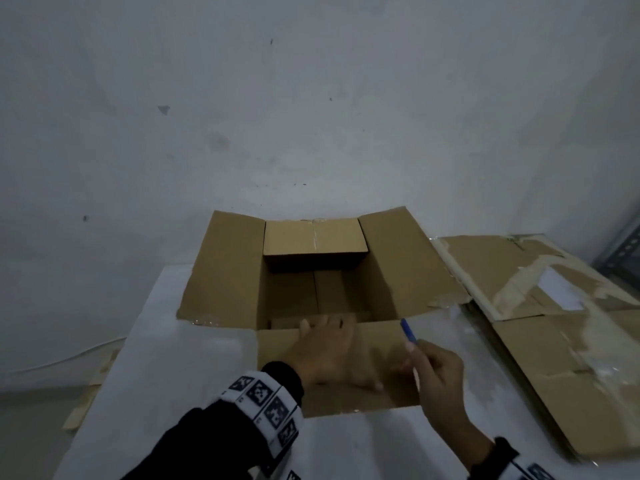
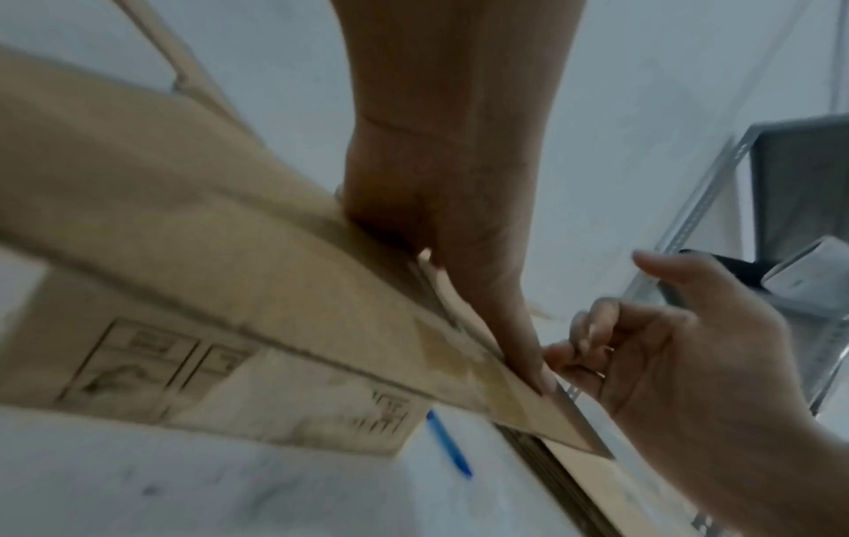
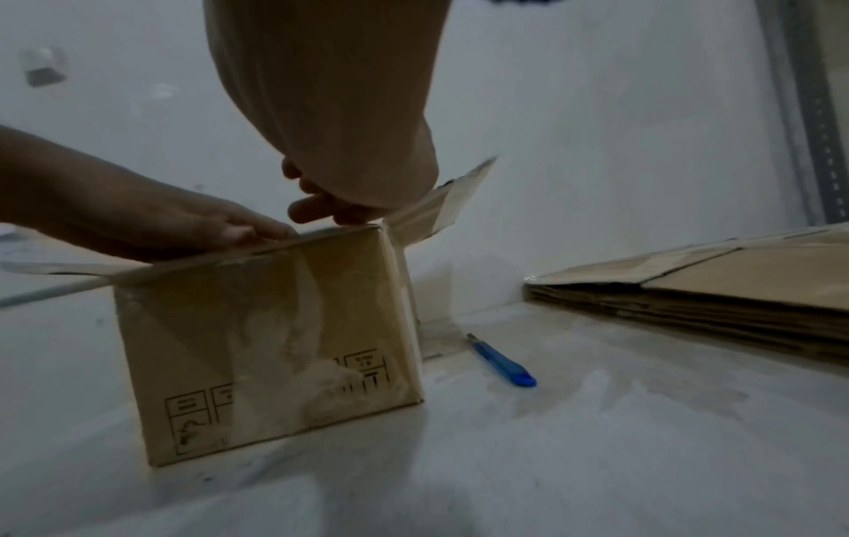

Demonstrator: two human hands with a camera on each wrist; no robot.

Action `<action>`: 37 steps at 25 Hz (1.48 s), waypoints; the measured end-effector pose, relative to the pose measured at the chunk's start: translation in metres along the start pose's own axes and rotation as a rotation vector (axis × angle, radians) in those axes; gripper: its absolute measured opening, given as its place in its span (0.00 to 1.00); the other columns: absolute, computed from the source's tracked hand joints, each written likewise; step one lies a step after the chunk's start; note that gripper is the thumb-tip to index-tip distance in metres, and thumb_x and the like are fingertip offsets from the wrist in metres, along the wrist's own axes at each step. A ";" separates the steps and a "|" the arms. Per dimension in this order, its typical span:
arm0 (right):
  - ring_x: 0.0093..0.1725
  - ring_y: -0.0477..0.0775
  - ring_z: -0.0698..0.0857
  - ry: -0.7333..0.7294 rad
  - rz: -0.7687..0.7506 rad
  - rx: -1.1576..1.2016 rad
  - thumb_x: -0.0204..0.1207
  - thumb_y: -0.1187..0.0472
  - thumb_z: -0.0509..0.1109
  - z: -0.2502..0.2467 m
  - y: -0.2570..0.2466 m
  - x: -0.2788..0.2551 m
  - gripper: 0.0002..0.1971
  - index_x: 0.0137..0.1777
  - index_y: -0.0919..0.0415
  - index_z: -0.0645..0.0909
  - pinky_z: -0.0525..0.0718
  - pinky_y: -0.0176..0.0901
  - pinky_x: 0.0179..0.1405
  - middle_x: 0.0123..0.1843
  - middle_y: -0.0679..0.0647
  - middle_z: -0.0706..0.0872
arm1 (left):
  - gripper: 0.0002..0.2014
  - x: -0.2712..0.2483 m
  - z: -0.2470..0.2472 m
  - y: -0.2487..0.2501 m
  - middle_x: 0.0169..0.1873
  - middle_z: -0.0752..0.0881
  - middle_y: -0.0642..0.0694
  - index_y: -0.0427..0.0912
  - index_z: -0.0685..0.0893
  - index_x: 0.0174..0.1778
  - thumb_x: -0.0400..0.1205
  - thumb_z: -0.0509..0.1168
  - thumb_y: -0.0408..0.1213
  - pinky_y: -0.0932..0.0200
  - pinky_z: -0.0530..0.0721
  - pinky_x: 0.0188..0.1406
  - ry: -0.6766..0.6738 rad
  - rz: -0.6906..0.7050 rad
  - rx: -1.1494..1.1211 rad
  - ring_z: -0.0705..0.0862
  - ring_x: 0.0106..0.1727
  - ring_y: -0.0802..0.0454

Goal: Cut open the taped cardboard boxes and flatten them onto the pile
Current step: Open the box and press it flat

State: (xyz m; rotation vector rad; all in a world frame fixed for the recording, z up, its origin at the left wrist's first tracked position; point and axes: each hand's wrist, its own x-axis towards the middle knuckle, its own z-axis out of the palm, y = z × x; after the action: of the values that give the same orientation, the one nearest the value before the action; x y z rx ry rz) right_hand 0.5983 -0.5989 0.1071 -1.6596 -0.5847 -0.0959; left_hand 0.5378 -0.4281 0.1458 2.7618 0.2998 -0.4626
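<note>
An open cardboard box (image 1: 381, 271) stands on the white table (image 1: 194, 368) with its flaps spread. My left hand (image 1: 325, 351) lies on the near flap (image 1: 377, 344), fingers straight and reaching over the box rim. The left wrist view shows that hand (image 2: 450, 218) against the flap's edge. My right hand (image 1: 440, 386) hovers at the flap's right corner, fingers loosely curled and holding nothing. A blue utility knife (image 3: 502, 363) lies on the table just right of the box (image 3: 275, 327). It also shows as a blue knife (image 1: 408, 330) past my right fingertips.
A pile of flattened cardboard (image 1: 540, 323) with torn tape lies on the table's right side. A grey metal rack (image 1: 623, 251) stands behind it. A smaller brown box shape with a tape seam (image 1: 315, 242) sits at the box's far end. A white wall stands close behind.
</note>
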 end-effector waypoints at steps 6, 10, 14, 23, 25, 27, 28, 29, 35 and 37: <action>0.37 0.60 0.85 0.166 0.858 0.122 0.82 0.64 0.63 -0.005 0.038 0.002 0.12 0.43 0.72 0.82 0.84 0.47 0.38 0.42 0.68 0.86 | 0.30 -0.004 0.008 -0.004 0.56 0.75 0.57 0.56 0.71 0.56 0.65 0.74 0.64 0.51 0.61 0.60 0.441 -0.133 -0.111 0.70 0.59 0.54; 0.45 0.60 0.86 0.025 1.012 0.221 0.82 0.56 0.65 0.007 0.034 0.007 0.16 0.60 0.69 0.81 0.81 0.45 0.41 0.49 0.64 0.87 | 0.28 -0.033 -0.033 -0.033 0.45 0.75 0.62 0.56 0.74 0.46 0.59 0.79 0.61 0.54 0.71 0.51 0.667 -0.126 -0.566 0.71 0.51 0.57; 0.57 0.60 0.85 -0.115 0.965 0.346 0.80 0.42 0.61 0.028 0.018 0.031 0.20 0.63 0.55 0.79 0.79 0.56 0.61 0.56 0.58 0.86 | 0.36 -0.062 -0.037 -0.081 0.52 0.88 0.52 0.51 0.81 0.55 0.52 0.85 0.54 0.55 0.87 0.50 0.683 -0.014 -1.215 0.87 0.53 0.53; 0.48 0.55 0.81 -0.298 0.796 0.369 0.82 0.47 0.51 0.069 -0.011 0.067 0.19 0.44 0.54 0.80 0.75 0.49 0.46 0.42 0.55 0.88 | 0.34 -0.100 -0.001 -0.115 0.57 0.87 0.40 0.35 0.77 0.67 0.70 0.75 0.50 0.50 0.86 0.56 0.275 0.055 -1.555 0.85 0.59 0.42; 0.52 0.60 0.83 -0.337 0.754 0.446 0.79 0.46 0.52 0.073 -0.013 0.077 0.21 0.52 0.58 0.83 0.75 0.51 0.49 0.50 0.60 0.89 | 0.22 -0.093 -0.020 -0.104 0.56 0.88 0.42 0.35 0.79 0.64 0.80 0.66 0.47 0.57 0.88 0.49 0.384 -0.011 -1.794 0.87 0.54 0.47; 0.60 0.64 0.83 -0.366 0.755 0.470 0.74 0.41 0.57 0.077 -0.018 0.088 0.26 0.62 0.57 0.83 0.74 0.54 0.57 0.60 0.62 0.87 | 0.15 -0.082 -0.030 -0.097 0.63 0.84 0.38 0.34 0.80 0.63 0.86 0.57 0.37 0.54 0.87 0.52 0.515 -0.106 -1.917 0.85 0.59 0.44; 0.63 0.65 0.82 -0.383 0.788 0.439 0.71 0.37 0.60 0.079 -0.019 0.092 0.28 0.63 0.53 0.83 0.75 0.54 0.58 0.61 0.62 0.86 | 0.15 -0.077 -0.032 -0.098 0.67 0.81 0.35 0.33 0.79 0.66 0.86 0.56 0.34 0.51 0.86 0.53 0.572 -0.143 -1.947 0.83 0.63 0.41; 0.63 0.65 0.82 -0.398 0.826 0.380 0.68 0.33 0.63 0.080 -0.020 0.095 0.30 0.64 0.49 0.82 0.75 0.53 0.59 0.61 0.61 0.86 | 0.16 -0.074 -0.032 -0.101 0.68 0.80 0.34 0.32 0.77 0.68 0.86 0.57 0.32 0.50 0.86 0.53 0.615 -0.160 -1.953 0.81 0.65 0.39; 0.55 0.58 0.80 -0.457 0.964 0.283 0.66 0.33 0.70 0.081 -0.023 0.098 0.33 0.63 0.58 0.79 0.78 0.49 0.55 0.54 0.60 0.83 | 0.07 -0.085 -0.046 -0.109 0.39 0.91 0.43 0.40 0.82 0.53 0.86 0.60 0.36 0.58 0.87 0.29 0.644 -0.231 -1.666 0.90 0.36 0.47; 0.55 0.60 0.79 -0.445 0.977 0.327 0.64 0.35 0.73 0.081 -0.028 0.097 0.34 0.62 0.60 0.79 0.78 0.49 0.52 0.56 0.61 0.81 | 0.09 -0.087 -0.054 -0.111 0.42 0.90 0.43 0.39 0.82 0.56 0.86 0.60 0.38 0.60 0.86 0.28 0.612 -0.247 -1.495 0.90 0.37 0.47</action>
State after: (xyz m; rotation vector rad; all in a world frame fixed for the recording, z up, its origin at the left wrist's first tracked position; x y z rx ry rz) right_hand 0.6488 -0.4897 0.1549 -1.4824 -0.0482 1.0416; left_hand 0.4438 -0.3198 0.1932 1.3022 0.7347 0.4561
